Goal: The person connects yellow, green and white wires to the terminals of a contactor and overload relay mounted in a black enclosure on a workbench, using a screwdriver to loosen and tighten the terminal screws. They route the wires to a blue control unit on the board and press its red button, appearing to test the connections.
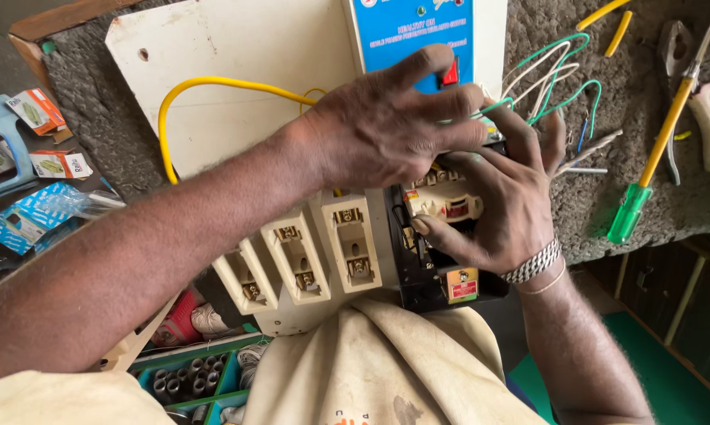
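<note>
Counter (pixel 95 118) is rough grey, felt-like; a flat white board (pixel 237 71) lies on it w/ a blue-faced panel (pixel 410 39) at top. Lower down, three cream fuse holders (pixel 296 256) in a row, ribbed plastic, slanting toward the lap. The black switch block (pixel 422 271) sits just right of them, directly under both hands, long axis running away from the body. Right hand (pixel 500 208) is nearer: fingers curled round the block's cream top, grip closed on it. Left hand (pixel 386 126) lies flat above, fingers spread onto thin green & white wires (pixel 555 79); not clasping. Green-handled screwdriver (pixel 646 173) well off right
</note>
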Action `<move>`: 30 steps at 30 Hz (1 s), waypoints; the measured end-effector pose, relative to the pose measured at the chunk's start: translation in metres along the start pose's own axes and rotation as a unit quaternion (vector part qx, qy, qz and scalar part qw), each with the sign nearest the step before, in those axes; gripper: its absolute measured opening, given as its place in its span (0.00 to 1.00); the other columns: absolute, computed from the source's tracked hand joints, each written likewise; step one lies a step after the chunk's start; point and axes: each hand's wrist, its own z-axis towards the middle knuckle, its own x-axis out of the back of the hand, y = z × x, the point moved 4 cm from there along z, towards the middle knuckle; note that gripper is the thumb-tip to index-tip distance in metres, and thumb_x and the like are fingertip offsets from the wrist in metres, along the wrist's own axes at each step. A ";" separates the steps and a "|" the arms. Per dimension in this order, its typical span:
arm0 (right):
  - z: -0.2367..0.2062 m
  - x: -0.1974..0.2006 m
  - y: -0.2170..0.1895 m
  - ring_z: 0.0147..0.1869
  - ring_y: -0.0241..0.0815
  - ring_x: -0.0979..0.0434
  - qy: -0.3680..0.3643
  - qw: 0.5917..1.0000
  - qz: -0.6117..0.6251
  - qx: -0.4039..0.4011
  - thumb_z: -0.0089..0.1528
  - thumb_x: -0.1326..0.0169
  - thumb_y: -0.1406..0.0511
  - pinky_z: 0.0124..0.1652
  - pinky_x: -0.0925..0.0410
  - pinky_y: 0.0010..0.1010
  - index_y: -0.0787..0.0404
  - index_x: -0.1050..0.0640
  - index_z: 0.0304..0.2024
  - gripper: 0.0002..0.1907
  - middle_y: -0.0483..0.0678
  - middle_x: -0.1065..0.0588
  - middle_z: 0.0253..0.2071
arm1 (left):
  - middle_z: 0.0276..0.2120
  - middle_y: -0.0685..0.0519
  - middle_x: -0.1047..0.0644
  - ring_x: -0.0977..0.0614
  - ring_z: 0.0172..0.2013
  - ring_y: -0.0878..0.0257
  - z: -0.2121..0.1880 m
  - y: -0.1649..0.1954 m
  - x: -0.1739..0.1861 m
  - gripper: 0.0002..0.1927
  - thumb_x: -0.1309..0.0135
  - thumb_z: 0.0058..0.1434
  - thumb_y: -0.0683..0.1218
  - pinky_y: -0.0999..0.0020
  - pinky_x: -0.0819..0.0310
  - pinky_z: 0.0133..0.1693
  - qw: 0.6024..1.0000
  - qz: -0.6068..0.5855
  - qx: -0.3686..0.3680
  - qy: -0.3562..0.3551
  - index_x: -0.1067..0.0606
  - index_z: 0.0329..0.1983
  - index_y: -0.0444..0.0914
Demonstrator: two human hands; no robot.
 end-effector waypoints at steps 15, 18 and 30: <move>-0.001 0.001 -0.025 0.77 0.63 0.43 -0.004 1.000 -0.017 0.024 0.61 0.42 0.44 0.73 0.61 0.61 0.53 0.18 0.56 0.29 0.50 0.20 0.50 | 0.63 0.58 0.39 0.44 0.68 0.55 -0.050 0.017 0.003 0.07 0.44 0.68 0.46 0.48 0.50 0.66 0.988 0.021 0.125 0.085 0.19 0.37 0.41; -0.019 0.009 -0.025 0.76 0.58 0.36 0.056 0.998 0.003 0.004 0.60 0.39 0.52 0.74 0.57 0.60 0.53 0.17 0.51 0.21 0.48 0.18 0.51 | 0.67 0.59 0.41 0.47 0.70 0.54 -0.058 0.022 0.000 0.06 0.41 0.69 0.45 0.48 0.49 0.65 0.980 -0.021 0.172 0.100 0.20 0.35 0.42; -0.122 0.021 0.118 0.45 0.57 0.22 0.219 0.907 -0.230 -0.276 0.64 0.34 0.62 0.44 0.30 0.50 0.61 0.23 0.41 0.12 0.51 0.24 0.38 | 0.72 0.57 0.44 0.53 0.73 0.47 -0.058 0.029 0.014 0.08 0.41 0.66 0.46 0.35 0.49 0.64 0.964 -0.078 0.242 0.078 0.19 0.29 0.47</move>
